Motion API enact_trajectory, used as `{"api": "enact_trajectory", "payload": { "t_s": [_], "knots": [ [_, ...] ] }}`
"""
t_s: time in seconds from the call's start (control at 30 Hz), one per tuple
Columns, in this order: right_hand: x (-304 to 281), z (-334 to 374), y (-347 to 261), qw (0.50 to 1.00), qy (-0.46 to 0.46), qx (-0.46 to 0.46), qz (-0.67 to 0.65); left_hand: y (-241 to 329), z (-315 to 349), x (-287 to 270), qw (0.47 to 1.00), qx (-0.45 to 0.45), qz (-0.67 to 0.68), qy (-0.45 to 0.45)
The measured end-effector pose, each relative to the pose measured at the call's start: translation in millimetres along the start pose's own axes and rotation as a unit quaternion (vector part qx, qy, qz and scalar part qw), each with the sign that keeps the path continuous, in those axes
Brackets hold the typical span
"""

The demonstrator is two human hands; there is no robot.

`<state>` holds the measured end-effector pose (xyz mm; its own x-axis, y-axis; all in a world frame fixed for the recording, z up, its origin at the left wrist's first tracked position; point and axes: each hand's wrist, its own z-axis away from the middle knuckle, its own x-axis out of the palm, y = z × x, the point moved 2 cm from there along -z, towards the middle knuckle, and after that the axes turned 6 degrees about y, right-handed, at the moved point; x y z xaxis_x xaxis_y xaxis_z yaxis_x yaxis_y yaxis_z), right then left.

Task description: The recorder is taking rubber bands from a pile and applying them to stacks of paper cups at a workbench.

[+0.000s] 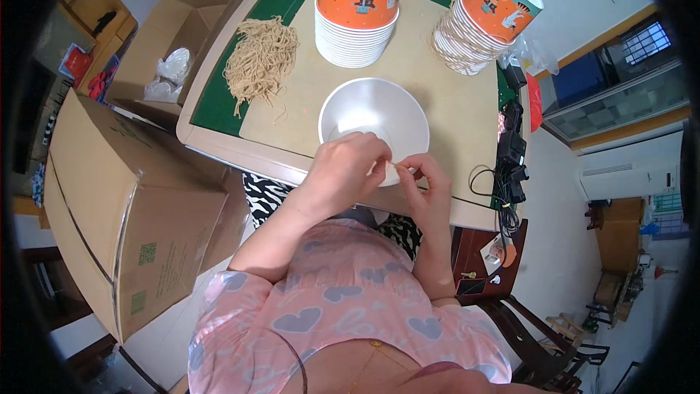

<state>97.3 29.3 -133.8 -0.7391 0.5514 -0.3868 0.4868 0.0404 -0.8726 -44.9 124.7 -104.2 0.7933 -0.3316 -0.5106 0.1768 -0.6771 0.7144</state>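
From where I stand, both hands meet low over the near edge of a white tub (373,108), which sits open-mouthed on the table (248,151). The left hand (348,162) has its grip drawn closed, thumb and fingers pinched together, and the right hand (429,181) faces it with thumb and forefinger pinched likewise. Between the two sets of fingertips is a tiny tan strand (394,165), looking like a bit of twine; each grip seems to have one end of it, though so little shows that I can't make out its exact shape. The strand lies right at the tips, well out from either palm, in front of the tub's near rim as I see it.

Beyond the left hand, well apart from it, a loose heap of tan twine (261,57) spreads near the table's left side. Past the tub rises a stack of nested orange tubs (359,11). Over to the right, a second stack (485,18) leans, with twine wrapped around its white rims. Black adapters and cables (512,149) crowd the right edge.
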Motion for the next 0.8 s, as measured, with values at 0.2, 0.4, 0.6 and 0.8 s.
{"api": "enact_trajectory", "payload": {
  "t_s": [0.2,0.4,0.6,0.8],
  "knots": [
    [-5.7,0.6,12.7,0.999,0.025,0.034,-0.02,-1.5,-8.9,-16.8,0.999,-0.035,-0.001,0.007],
    [-2.7,-0.9,6.1,0.999,0.021,0.023,-0.034,-5.7,-8.5,-8.1,0.999,-0.029,-0.013,-0.024],
    [-3.8,-4.4,-12.0,0.998,0.054,0.008,-0.025,5.7,-11.0,-6.9,0.999,-0.032,0.006,-0.026],
    [-4.3,-5.9,-8.2,0.997,0.068,-0.018,-0.034,14.3,-13.1,-12.1,1.0,0.019,-0.002,-0.009]
  ]
}}
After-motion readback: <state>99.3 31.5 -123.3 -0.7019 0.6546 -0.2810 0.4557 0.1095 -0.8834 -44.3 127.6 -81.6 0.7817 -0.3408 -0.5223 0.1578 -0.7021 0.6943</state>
